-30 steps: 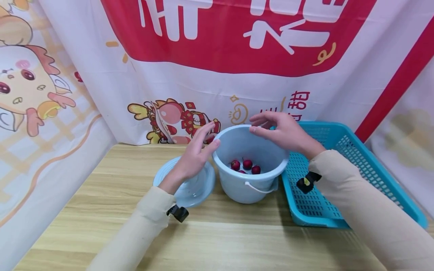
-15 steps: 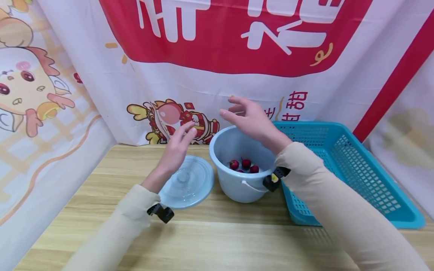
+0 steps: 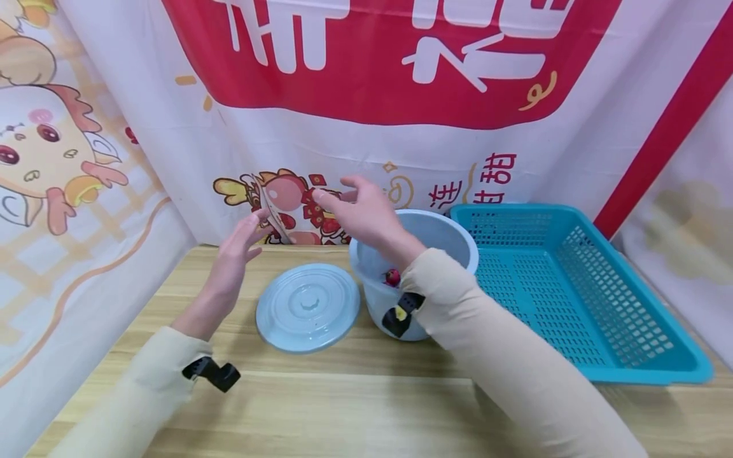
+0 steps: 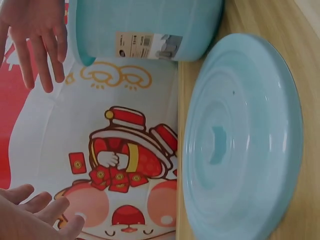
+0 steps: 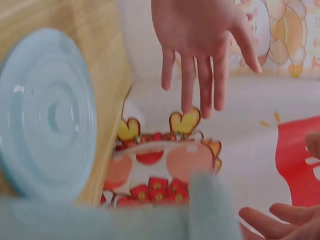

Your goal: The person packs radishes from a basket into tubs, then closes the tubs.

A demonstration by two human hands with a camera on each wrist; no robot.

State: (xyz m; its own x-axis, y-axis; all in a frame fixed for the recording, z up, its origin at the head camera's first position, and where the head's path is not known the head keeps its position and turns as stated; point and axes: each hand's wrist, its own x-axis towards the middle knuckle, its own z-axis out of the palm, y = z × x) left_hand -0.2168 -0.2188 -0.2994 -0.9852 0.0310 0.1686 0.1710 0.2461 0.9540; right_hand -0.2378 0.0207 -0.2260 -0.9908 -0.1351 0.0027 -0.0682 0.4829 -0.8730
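Observation:
A pale blue lid (image 3: 309, 308) lies flat on the wooden table, left of a matching bucket (image 3: 458, 248). My left hand (image 3: 229, 261) hovers at the lid's left with fingers extended and nothing in them. Over the bucket's left side reaches my right hand (image 3: 366, 213), its fingers loosely spread and holding nothing. Inside the bucket a dark red radish-like fruit (image 3: 392, 277) shows; my right forearm hides the rest of the inside. In the left wrist view the lid (image 4: 240, 140) has a small raised grip at its centre, and the bucket (image 4: 200, 30) bears a printed label.
A teal plastic basket (image 3: 630, 299) with perforated walls stands to the right of the bucket. Behind the wooden table (image 3: 321, 413) hangs a printed cloth (image 3: 286, 140) in red and white, and another patterned cloth (image 3: 34, 254) hangs on the left.
Both hands have moved left: my left hand off from above the lid to its left side, my right hand from the bucket's far right rim across its opening. Lid, bucket and basket stay put.

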